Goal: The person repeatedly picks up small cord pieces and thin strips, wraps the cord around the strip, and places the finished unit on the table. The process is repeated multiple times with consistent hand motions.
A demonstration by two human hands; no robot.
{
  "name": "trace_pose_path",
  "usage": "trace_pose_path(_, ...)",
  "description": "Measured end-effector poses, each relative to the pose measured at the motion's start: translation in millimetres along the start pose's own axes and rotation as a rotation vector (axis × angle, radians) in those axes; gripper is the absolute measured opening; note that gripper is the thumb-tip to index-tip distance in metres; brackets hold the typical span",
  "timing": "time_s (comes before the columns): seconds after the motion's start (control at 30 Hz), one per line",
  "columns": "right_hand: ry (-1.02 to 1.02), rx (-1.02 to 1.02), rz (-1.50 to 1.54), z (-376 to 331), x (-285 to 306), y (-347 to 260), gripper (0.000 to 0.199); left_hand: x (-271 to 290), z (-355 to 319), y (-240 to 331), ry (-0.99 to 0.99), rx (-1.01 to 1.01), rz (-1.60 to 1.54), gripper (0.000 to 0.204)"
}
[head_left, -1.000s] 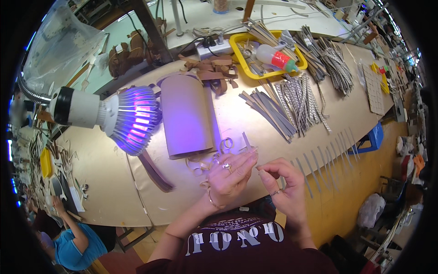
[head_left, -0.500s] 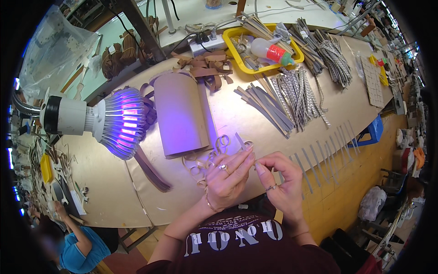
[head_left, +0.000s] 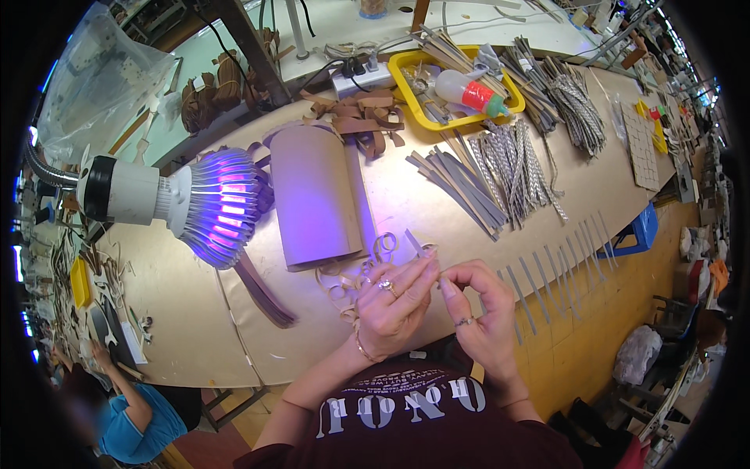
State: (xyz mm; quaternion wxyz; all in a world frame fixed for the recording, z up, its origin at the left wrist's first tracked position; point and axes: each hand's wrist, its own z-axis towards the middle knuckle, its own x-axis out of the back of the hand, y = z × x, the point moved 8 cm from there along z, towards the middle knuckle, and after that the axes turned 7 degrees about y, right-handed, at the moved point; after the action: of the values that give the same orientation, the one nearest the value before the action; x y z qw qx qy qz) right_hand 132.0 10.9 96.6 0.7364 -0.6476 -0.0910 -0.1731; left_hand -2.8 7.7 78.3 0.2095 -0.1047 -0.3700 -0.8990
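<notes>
My left hand [head_left: 394,309] is closed, palm turned inward, around a narrow grey strip [head_left: 415,241] whose end pokes out past the fingertips. Right beside it, my right hand [head_left: 483,305] pinches with thumb and index finger close to the left fingers. Whatever lies in that pinch is hidden or too small to see. Thin curled tan strips [head_left: 332,285] lie by the left hand, with one looped strip [head_left: 385,247] just beyond it. Farther off stands a tan cylinder [head_left: 316,199], under violet light from a finned lamp [head_left: 223,207] on its left.
A yellow tray [head_left: 426,133] at the back holds a squeeze bottle [head_left: 469,92] and strips. Bundles of grey strips [head_left: 461,187] and braided cords [head_left: 508,172] lie nearby. Separate grey strips [head_left: 539,289] hang along the right table edge. A person in blue [head_left: 144,422] sits at lower left.
The whole view has shifted slightly, so table and lamp sit a little farther right. My hands keep nearly the same pose, and the strip's end still shows beyond the left fingertips.
</notes>
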Motion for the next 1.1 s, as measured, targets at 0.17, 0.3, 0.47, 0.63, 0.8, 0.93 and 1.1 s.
trace_pose_path(0.17,0.006,0.000,-0.022,0,0,-2,0.004,0,1,1,0.009,-0.040,0.033,0.040)
trace_pose_path(0.3,0.017,0.022,-0.086,1,1,-3,0.003,0,0,3,0.005,-0.064,0.072,0.038)
trace_pose_path(0.47,0.032,0.014,-0.054,0,2,-3,0.006,1,-1,4,0.007,-0.078,0.107,0.037)
trace_pose_path(0.63,0.046,0.025,-0.061,0,1,-2,0.005,0,-2,5,0.005,-0.095,0.132,0.038)
trace_pose_path(0.8,0.044,0.030,-0.072,1,1,0,0.005,-2,-1,4,-0.015,-0.037,0.056,0.038)
trace_pose_path(0.93,0.011,0.053,-0.060,1,1,0,0.003,-5,-6,-11,-0.096,0.332,-0.289,0.032)
trace_pose_path(1.1,-0.079,0.045,0.065,-5,-3,7,0.008,-12,-21,-35,-0.116,0.792,-0.730,0.022)
